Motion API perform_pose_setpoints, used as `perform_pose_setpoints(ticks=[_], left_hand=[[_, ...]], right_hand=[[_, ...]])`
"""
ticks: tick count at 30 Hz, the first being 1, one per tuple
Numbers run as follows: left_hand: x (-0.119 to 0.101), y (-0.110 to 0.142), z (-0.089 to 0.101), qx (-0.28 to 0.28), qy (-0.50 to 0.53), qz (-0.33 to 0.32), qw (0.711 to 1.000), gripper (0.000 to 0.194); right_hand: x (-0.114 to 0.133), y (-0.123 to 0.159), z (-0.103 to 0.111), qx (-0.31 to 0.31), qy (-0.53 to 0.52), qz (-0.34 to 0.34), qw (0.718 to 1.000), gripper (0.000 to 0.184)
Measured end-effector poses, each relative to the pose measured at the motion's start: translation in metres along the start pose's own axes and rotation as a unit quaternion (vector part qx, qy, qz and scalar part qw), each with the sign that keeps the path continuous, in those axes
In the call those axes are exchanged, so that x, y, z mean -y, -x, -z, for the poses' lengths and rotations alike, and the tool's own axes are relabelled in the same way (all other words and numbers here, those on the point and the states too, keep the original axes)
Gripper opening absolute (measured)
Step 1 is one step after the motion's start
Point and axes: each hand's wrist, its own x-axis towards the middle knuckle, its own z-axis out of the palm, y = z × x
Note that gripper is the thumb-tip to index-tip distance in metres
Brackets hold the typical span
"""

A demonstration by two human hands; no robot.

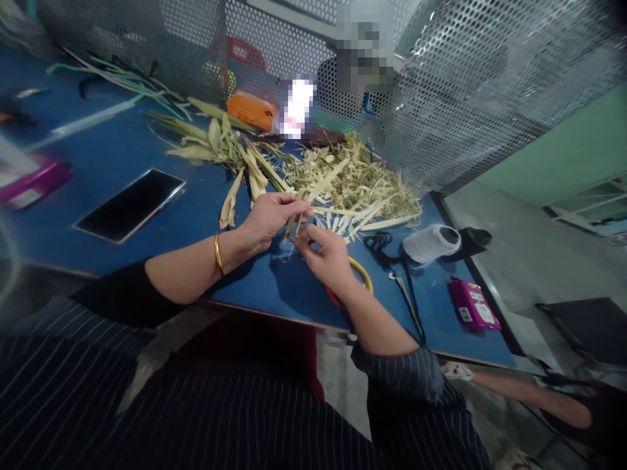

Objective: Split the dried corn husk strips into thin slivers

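Note:
Between thumb and fingers, my left hand (268, 219) pinches a small bundle of dried leaf strips (328, 183); one pale strip sticks up toward the upper right. My right hand (326, 251) is closed just below, its thumb and fingertips at the strips' lower ends. Both hands are over the blue table (274, 287) near its front edge. Beyond them lies a heap of shredded dry leaf scraps (362, 176). Longer dried leaves (210, 140) lie to the left of the heap. Several cut white strips (343, 222) are beside my right hand.
A dark phone (130, 203) lies at the left, near a magenta box (36, 179). On the right are a white thread spool (431, 243) and a pink pack (474, 303). A perforated metal screen (470, 85) stands behind. Another person's arm (529, 391) shows at lower right.

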Motion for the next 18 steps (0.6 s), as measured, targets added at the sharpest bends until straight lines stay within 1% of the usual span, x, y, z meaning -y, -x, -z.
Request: perform_pose_setpoints(ticks=[1, 2, 3, 4, 5, 6, 7, 8, 9, 10, 12, 14, 15, 18], left_hand=[[0.001, 0.0, 0.001, 0.002, -0.011, -0.019, 1.0, 0.016], [0.001, -0.001, 0.002, 0.0, -0.023, -0.041, 0.999, 0.016], [0.0, 0.0, 0.003, -0.002, -0.037, -0.062, 0.997, 0.017], [-0.001, 0.0, 0.003, 0.0, -0.049, -0.075, 0.996, 0.017], [-0.002, 0.001, 0.002, 0.006, -0.059, -0.079, 0.995, 0.018], [-0.003, 0.002, 0.001, 0.016, -0.068, -0.074, 0.995, 0.018], [-0.004, 0.003, 0.0, 0.028, -0.076, -0.061, 0.995, 0.018], [-0.004, 0.004, -0.001, 0.038, -0.079, -0.043, 0.995, 0.018], [-0.005, 0.005, -0.002, 0.045, -0.079, -0.025, 0.996, 0.017], [-0.005, 0.006, -0.003, 0.048, -0.075, -0.009, 0.996, 0.015], [-0.004, 0.006, -0.004, 0.04, -0.062, 0.006, 0.997, 0.013], [-0.003, 0.005, -0.004, 0.034, -0.054, 0.011, 0.998, 0.011], [-0.002, 0.005, -0.004, 0.033, -0.053, 0.012, 0.998, 0.012], [0.002, 0.003, -0.003, 0.035, -0.055, -0.001, 0.998, 0.015]], right_hand=[[-0.001, -0.002, 0.0, 0.006, -0.073, -0.046, 0.996, 0.024], [-0.004, -0.004, 0.001, -0.001, -0.149, -0.094, 0.984, 0.024], [-0.007, -0.006, 0.003, -0.026, -0.221, -0.139, 0.965, 0.024], [-0.01, -0.008, 0.006, -0.066, -0.284, -0.174, 0.941, 0.025], [-0.014, -0.011, 0.008, -0.114, -0.334, -0.197, 0.915, 0.026], [-0.017, -0.013, 0.011, -0.163, -0.369, -0.206, 0.892, 0.028], [-0.019, -0.014, 0.013, -0.204, -0.386, -0.202, 0.877, 0.028], [-0.019, -0.014, 0.015, -0.237, -0.386, -0.188, 0.872, 0.027], [-0.018, -0.014, 0.016, -0.264, -0.37, -0.166, 0.875, 0.025], [-0.016, -0.014, 0.017, -0.283, -0.341, -0.138, 0.886, 0.024], [-0.009, -0.011, 0.018, -0.298, -0.266, -0.075, 0.914, 0.024], [-0.003, -0.008, 0.02, -0.281, -0.21, -0.026, 0.936, 0.026], [0.0, -0.007, 0.021, -0.267, -0.199, -0.015, 0.943, 0.029], [0.001, -0.007, 0.026, -0.225, -0.195, -0.029, 0.954, 0.038]])
